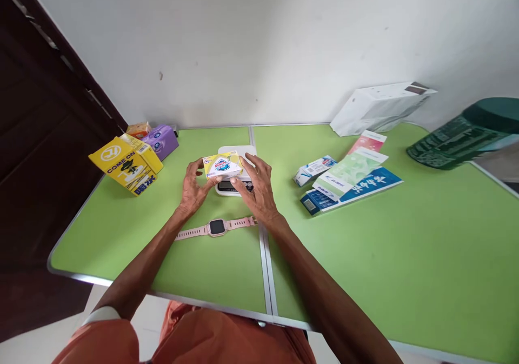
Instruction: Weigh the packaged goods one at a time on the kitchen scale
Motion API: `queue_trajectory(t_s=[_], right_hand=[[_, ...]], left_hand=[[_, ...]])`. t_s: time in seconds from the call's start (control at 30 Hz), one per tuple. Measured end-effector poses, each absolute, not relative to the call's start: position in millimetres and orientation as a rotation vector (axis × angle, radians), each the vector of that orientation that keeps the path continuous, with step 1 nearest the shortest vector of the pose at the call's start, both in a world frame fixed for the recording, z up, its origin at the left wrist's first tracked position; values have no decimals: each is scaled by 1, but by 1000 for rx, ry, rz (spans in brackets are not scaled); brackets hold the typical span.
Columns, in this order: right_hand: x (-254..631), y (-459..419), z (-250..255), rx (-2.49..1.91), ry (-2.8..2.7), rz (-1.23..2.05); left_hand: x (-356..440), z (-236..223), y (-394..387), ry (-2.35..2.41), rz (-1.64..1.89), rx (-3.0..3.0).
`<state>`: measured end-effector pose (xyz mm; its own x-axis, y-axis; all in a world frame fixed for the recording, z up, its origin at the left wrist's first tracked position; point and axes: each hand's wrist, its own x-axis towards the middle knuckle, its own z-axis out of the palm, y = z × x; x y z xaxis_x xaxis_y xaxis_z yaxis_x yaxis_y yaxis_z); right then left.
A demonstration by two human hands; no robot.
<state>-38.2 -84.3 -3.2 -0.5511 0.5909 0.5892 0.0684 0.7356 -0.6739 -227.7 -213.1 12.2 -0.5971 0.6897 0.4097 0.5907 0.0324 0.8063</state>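
Observation:
A yellow and white soap box (223, 165) is held level between my two hands, its printed face towards me. My left hand (193, 188) grips its left end, thumb at the lower edge. At the right end, my right hand (258, 188) has its fingers along the upper corner and its thumb near the lower edge. Behind and below the box is a white digital kitchen scale (239, 150), partly covered by the box and my right hand. Whether the box touches the scale I cannot tell. A pink-strapped smartwatch (217, 227) lies stretched out nearer to me.
On the left stand a yellow carton (127, 166), a purple pack (162, 141) and an orange pack (138, 129). Rightward lie a white-blue soap box (315, 170), a green leaflet box (351, 172), a blue toothpaste box (373, 184), a white bag (377, 107) and a dark green canister (454, 137). The green table (219, 277) has a centre seam.

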Motion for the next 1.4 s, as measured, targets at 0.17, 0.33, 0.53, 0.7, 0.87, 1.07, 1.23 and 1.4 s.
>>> queue_trajectory(t_s=[0.17,0.33,0.53,0.7,0.87,1.07,1.23,1.4], right_hand=[[-45,-135,13,-256,-2162,885],[-54,-173,-3,21,-2314,1060],[-59,-178,-21,62,-2371,1113],[-51,-161,-22,-99,-2317,1084],[-42,-150,-22,-222,-2266,1102],[-39,-144,-24,-273,-2225,1165],[-32,-139,-10,-307,-2181,1102],[0,-118,19,-472,-2096,816]], left_hand=[[-222,26,-301,2264,1627,1162],[-215,18,-389,2545,1467,987],[-232,11,-446,2781,1264,841],[-255,6,-464,2852,1207,666],[-279,0,-470,2942,1208,546],[-316,5,-459,3039,1097,703],[-331,12,-455,3054,1070,745],[-301,10,-457,3296,1342,498]])
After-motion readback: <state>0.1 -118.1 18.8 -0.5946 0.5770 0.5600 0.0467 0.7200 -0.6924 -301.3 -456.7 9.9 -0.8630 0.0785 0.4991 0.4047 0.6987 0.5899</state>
